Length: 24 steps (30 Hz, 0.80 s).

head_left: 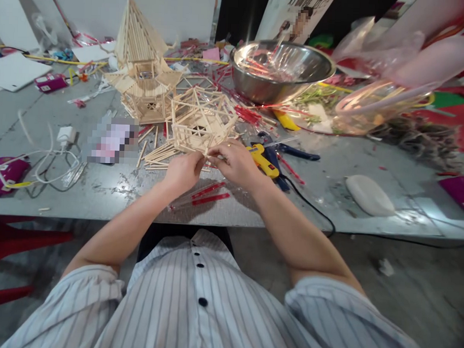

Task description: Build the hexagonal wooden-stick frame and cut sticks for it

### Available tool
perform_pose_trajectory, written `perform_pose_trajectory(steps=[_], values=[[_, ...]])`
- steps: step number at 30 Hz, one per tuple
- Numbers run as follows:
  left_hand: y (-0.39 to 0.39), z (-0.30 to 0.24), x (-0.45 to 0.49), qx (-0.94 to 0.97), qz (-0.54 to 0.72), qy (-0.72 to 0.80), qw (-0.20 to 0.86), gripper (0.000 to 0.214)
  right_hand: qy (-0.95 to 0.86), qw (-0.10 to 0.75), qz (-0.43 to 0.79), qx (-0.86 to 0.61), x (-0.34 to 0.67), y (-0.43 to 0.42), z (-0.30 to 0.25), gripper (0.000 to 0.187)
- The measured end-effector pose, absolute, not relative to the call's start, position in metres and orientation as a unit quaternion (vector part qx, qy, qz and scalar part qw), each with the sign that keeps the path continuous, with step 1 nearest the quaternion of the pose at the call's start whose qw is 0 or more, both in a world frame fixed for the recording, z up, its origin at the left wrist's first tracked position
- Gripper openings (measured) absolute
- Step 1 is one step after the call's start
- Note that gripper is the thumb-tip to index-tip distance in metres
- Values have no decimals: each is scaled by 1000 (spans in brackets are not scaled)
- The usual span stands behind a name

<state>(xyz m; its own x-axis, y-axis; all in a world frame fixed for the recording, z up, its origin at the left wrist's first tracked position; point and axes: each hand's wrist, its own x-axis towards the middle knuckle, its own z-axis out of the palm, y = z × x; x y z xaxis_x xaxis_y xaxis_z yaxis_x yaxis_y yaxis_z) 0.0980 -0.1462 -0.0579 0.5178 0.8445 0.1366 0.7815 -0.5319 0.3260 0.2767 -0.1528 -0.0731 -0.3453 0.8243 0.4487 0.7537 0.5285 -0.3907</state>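
Note:
A frame built of thin wooden sticks (203, 127), open-sided with a lattice floor, sits on the table in front of me. My left hand (184, 170) is closed at its near edge, fingertips pinched together. My right hand (234, 161) meets it there, thumb and fingers also pinched on the frame's near corner. Whether a separate small stick lies between the fingertips is hidden. Loose wooden sticks (160, 155) lie beside my left hand. To the right of my right hand rests a yellow and blue glue gun (265, 161). Behind the frame stands a wooden stick pagoda (142, 74) with a pointed roof.
A steel bowl (250, 88) holds red-and-clear wrappers. Red plastic strips (210, 193) lie by the front edge. Blue-handled pliers (299, 152), a white oval object (370, 195), a phone (113, 142), a white charger (67, 135) and a black cord (310, 204) are on the table (113, 195).

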Motion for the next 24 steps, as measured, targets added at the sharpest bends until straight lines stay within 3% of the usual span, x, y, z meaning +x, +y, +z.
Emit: perform_pose_trajectory(steps=[4,9,14,18,24], values=[[-138,-69,96,857,213,438,167,27,-780,368,71,-501,276,-151,-91,30],[-127,-79,96,820,302,408,265,24,-711,494,76,-495,286,-143,-105,56],[-115,-85,87,761,384,388,351,24,-627,540,40,-559,327,-144,-91,37],[-108,-87,81,748,403,383,361,25,-544,477,12,-691,366,-160,-76,26],[-105,-94,85,781,314,388,375,23,-526,241,48,-814,380,-184,-77,29]])
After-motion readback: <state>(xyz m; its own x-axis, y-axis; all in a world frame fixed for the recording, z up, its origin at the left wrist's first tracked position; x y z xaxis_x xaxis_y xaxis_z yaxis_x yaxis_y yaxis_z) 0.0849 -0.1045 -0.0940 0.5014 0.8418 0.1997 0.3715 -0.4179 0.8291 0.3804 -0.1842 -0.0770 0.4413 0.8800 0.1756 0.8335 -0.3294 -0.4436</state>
